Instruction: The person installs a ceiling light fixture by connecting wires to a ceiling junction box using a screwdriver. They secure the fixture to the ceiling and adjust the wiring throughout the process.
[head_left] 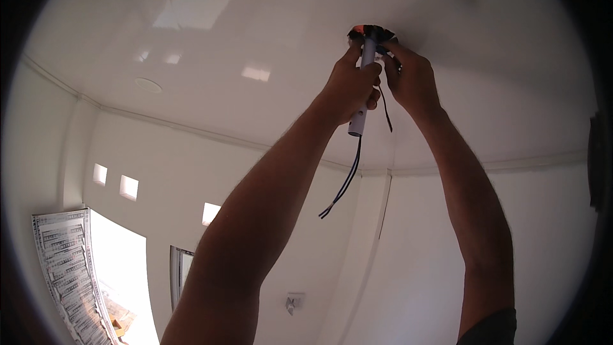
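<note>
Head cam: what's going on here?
A person has both bare hands raised to a hole in the ceiling. The left hand grips a white pipe hanging below the hole, with dark wires trailing from its lower end. The right hand is up close beside the pipe, fingers near the hole's edge; what those fingers hold, if anything, isn't clear.

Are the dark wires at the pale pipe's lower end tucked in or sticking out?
Sticking out: the dark wires hang below the lower end of the pale pipe, which the left hand grips.
</note>
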Tool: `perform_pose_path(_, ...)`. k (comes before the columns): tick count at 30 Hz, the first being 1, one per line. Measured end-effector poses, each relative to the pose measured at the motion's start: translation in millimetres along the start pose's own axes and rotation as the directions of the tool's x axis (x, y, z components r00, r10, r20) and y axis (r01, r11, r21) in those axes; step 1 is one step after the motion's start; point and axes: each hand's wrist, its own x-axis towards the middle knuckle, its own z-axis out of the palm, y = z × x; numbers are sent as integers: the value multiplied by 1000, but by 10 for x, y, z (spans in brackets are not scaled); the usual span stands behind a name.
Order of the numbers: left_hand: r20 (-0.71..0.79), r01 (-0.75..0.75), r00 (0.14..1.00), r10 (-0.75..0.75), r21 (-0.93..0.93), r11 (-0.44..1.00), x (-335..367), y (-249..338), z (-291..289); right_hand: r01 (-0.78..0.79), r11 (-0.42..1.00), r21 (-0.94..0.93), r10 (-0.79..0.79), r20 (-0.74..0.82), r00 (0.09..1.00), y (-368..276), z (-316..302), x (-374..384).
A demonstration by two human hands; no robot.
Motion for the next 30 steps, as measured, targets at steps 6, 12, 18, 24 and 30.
perform_pose_path(6,69,57,996,-48,-131,990,-38,-1,-24,-15,1000,-1,15,-10,1000,-20,40,18)
perform_pose_path(12,3,24,1000,-27,315,949,-63,72,89,0,1000,30,1,-46,999,40,-27,70)
perform_pose_path(18,-37,18,999,-3,428,904,-110,144,244,-43,999,17,44,-101,994,201,-15,-28)
perform_pose_path(24,-106,-121,970,217,563,817,13,-79,236,-124,992,-2,123,-86,989,291,96,-55)
perform_pose_path(30,-175,-104,952,250,585,804,-3,-177,350,-201,979,-16,199,-93,976,162,60,-121)
